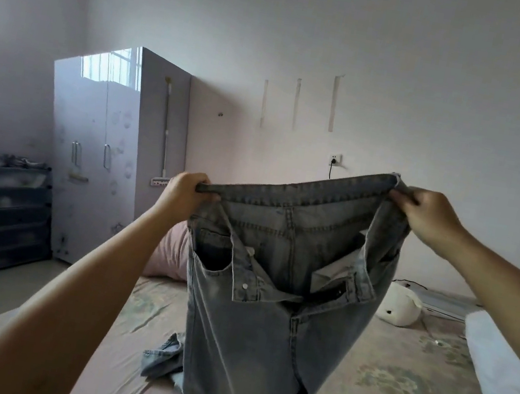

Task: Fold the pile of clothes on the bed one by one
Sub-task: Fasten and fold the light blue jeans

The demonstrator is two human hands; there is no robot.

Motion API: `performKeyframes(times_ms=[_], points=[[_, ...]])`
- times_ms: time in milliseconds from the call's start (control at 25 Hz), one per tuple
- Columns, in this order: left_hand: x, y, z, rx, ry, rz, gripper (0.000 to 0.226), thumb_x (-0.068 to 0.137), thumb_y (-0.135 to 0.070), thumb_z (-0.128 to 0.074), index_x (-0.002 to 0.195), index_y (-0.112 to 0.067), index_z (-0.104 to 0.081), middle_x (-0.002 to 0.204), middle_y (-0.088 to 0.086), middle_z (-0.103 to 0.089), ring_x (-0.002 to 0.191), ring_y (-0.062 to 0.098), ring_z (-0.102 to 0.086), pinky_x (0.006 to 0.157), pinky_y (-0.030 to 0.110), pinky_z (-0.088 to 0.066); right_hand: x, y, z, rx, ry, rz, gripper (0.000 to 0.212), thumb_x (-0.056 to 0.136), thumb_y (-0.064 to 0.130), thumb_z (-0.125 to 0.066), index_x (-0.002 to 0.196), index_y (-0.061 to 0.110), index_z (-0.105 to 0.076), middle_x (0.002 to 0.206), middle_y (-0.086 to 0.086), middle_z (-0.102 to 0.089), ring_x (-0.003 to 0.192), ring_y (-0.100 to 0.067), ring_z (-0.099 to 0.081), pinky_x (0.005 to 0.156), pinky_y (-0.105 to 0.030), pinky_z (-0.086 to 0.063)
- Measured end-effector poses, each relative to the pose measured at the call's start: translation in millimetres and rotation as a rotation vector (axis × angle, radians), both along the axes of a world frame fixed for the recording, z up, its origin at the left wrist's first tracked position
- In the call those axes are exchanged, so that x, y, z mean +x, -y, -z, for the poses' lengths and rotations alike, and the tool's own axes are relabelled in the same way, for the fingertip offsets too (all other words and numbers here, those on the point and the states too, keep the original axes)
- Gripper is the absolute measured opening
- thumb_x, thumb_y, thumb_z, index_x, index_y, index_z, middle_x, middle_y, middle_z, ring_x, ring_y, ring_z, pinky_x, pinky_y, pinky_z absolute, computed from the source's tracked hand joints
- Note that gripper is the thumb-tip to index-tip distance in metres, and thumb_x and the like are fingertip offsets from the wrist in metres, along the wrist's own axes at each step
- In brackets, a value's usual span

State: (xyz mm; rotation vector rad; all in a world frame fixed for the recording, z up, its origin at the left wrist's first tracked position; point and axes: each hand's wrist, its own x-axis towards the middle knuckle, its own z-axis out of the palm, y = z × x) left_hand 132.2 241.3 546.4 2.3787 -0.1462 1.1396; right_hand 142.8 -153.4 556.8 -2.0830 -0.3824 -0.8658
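Above the bed (385, 386), a pair of pale blue jeans (267, 328) hangs from two raised hands, and everything else can be placed from that bed. The left hand (183, 192) pinches one end of the waistband with curled fingers, toward the bed's wardrobe (104, 150) side; the right hand (427, 214) grips the other end, toward the side where a white pillow (498, 367) lies, and sits slightly higher and farther from the camera. The waistband is pulled nearly taut between them, with the fly open and its front flaps sagging toward the wearer. From that line of grip the garment's long axis runs straight down: the legs drop to the bed and their hems bunch and crumple on the sheet, one cuff twisted out toward the wardrobe side. So the bulk of the jeans lies below both hands and between them, neither hand clearly nearer the legs. I judge the next move turns on this: bringing one waistband corner across to the other would stack the legs, and the crumpled hems may need a lift off the bed first. A pink bundle (170, 250) and a white plush toy (400, 306) sit at the bed's far end, well apart from the jeans.
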Motion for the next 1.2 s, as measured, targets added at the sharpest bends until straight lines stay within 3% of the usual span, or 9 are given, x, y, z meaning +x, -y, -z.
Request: performKeyframes(times_ms=[120, 240, 400, 560, 640, 800, 920, 1080, 1200], points=[[0.0, -1.1, -15.0, -0.306, 0.035, 0.212, 0.021, 0.082, -0.013, -0.072, 0.091, -0.016, -0.053, 0.078, 0.01, -0.056, 0.074, 0.021, -0.051, 0.062, 0.027, -0.045, -4.1, -8.5, -29.2, 0.263, 0.047, -0.18, 0.015, 0.095, 0.014, -0.054, 0.1, 0.006, -0.065, 0.089, -0.009, -0.062, 0.077, -0.018, -0.057, 0.068, -0.026, -0.046], [-11.1, 5.4, -36.7, -0.405, 0.064, 0.382, 0.03, 0.09, -0.011, -0.061, 0.104, -0.029, -0.042, 0.091, 0.014, -0.055, 0.075, 0.026, -0.055, 0.067, 0.04, -0.052, -1.3, -3.7, -58.7, 0.378, 0.006, -0.181, 0.02, 0.096, 0.021, -0.053, 0.088, 0.006, -0.063, 0.086, -0.012, -0.061, 0.082, -0.024, -0.057, 0.075, -0.034, -0.046], [-45.8, 27.5, -79.6, -0.294, 0.051, 0.53, 0.013, 0.093, -0.018, -0.057, 0.084, -0.023, -0.064, 0.086, 0.001, -0.06, 0.083, 0.02, -0.057, 0.075, 0.033, -0.052, -10.8, 13.3, -103.8, 0.461, -0.026, -0.134, 0.03, 0.095, 0.037, -0.053, 0.076, 0.015, -0.058, 0.081, -0.003, -0.058, 0.085, -0.024, -0.056, 0.08, -0.032, -0.044], [-74.7, 37.5, -101.6, 0.079, -0.169, 0.541, 0.013, 0.07, -0.047, -0.073, 0.064, -0.036, -0.072, 0.086, -0.001, -0.055, 0.076, 0.009, -0.055, 0.067, 0.021, -0.051, -23.0, 22.6, -140.1, 0.569, -0.013, -0.172, 0.027, 0.096, 0.037, -0.051, 0.078, 0.017, -0.056, 0.084, -0.003, -0.058, 0.083, -0.022, -0.057, 0.082, -0.032, -0.045], [-78.1, 37.3, -106.0, 0.149, -0.208, 0.452, 0.019, 0.069, -0.028, -0.08, 0.057, -0.036, -0.068, 0.089, -0.001, -0.052, 0.078, 0.01, -0.052, 0.065, 0.018, -0.049, -29.3, 24.0, -149.8, 0.56, 0.011, -0.182, 0.026, 0.096, 0.035, -0.052, 0.077, 0.017, -0.056, 0.083, -0.003, -0.058, 0.074, -0.018, -0.056, 0.076, -0.03, -0.046], [-79.8, 28.6, -113.2, -0.286, -0.077, 0.681, 0.015, 0.079, -0.012, -0.068, 0.073, -0.009, -0.055, 0.087, 0.01, -0.054, 0.073, 0.019, -0.058, 0.062, 0.026, -0.055, -43.6, 40.6, -156.7, 0.408, 0.078, -0.081, 0.023, 0.096, 0.029, -0.054, 0.081, 0.013, -0.059, 0.079, -0.003, -0.056, 0.078, -0.022, -0.054, 0.072, -0.029, -0.043], [-73.7, 21.0, -131.8, -0.396, 0.023, 0.552, 0.014, 0.093, -0.014, -0.056, 0.083, -0.008, -0.049, 0.086, 0.01, -0.053, 0.068, 0.023, -0.057, 0.056, 0.033, -0.055, -58.3, 59.4, -161.0, 0.251, 0.105, 0.07, 0.029, 0.099, 0.031, -0.048, 0.084, 0.008, -0.058, 0.08, -0.008, -0.053, 0.084, -0.024, -0.05, 0.071, -0.03, -0.037], [-71.1, 36.9, -162.3, -0.379, 0.28, 0.214, 0.012, 0.096, -0.022, -0.051, 0.094, -0.01, -0.047, 0.092, 0.009, -0.053, 0.082, 0.023, -0.049, 0.069, 0.032, -0.039, -80.9, 58.5, -174.8, 0.141, 0.147, 0.14, 0.036, 0.103, 0.028, -0.038, 0.08, 0.003, -0.05, 0.079, -0.01, -0.046, 0.084, -0.025, -0.044, 0.064, -0.034, -0.033], [-77.9, 48.6, -184.5, -0.365, 0.299, 0.209, 0.012, 0.098, -0.021, -0.047, 0.1, -0.01, -0.043, 0.102, 0.011, -0.051, 0.092, 0.022, -0.046, 0.074, 0.029, -0.033, -96.8, 45.7, -187.8, 0.114, 0.277, 0.149, 0.026, 0.103, 0.021, -0.036, 0.116, 0.005, -0.051, 0.111, -0.011, -0.049, 0.108, -0.026, -0.047, 0.087, -0.033, -0.036]])
